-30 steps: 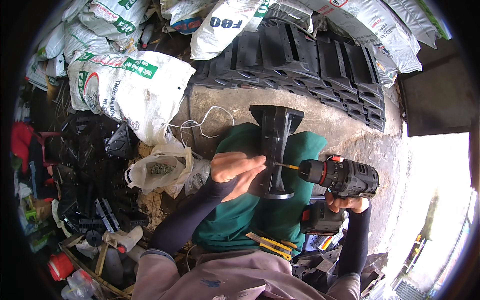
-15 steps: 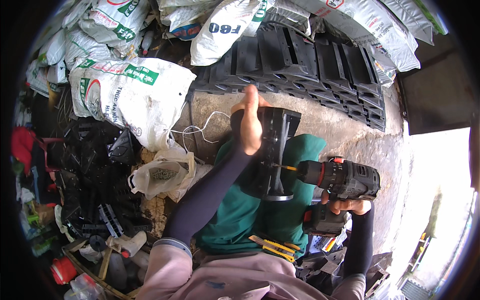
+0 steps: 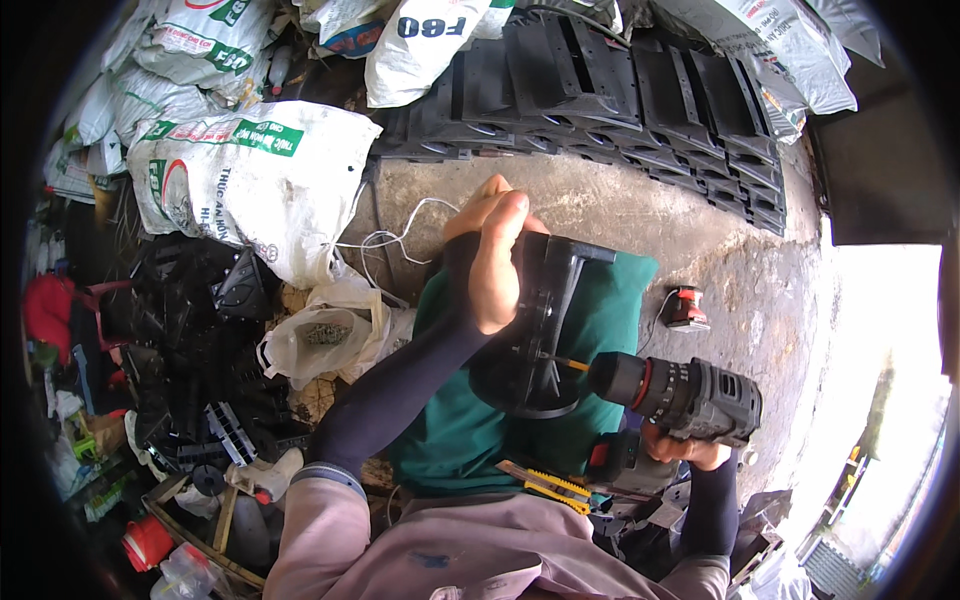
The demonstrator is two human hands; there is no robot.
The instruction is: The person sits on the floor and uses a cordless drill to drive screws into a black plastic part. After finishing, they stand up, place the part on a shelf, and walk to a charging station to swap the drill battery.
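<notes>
A black plastic part [image 3: 515, 345] with a ridged edge and flared ends rests on my lap. My left hand [image 3: 497, 262] is closed around its upper side and steadies it, with the fingertips partly hidden. My right hand [image 3: 688, 448] grips a black cordless drill [image 3: 690, 395] with a red ring behind the chuck. The drill's gold-coloured bit [image 3: 570, 362] points left, and its tip meets the part's ridged edge. Whether a screw sits at the tip is too small to tell. A yellow utility knife [image 3: 556, 486] lies at my waist.
Stacked black plastic parts [image 3: 580, 80] line the back. White printed sacks [image 3: 255, 185] stand at the left and far side. An open bag [image 3: 315, 342] of small metal pieces sits by my left arm. A small red and black device [image 3: 687, 309] lies on the concrete at the right.
The black part has tilted on my lap, and the drill has swung slightly lower with its bit still against the part. The red device, mostly hidden before, shows beyond the drill.
</notes>
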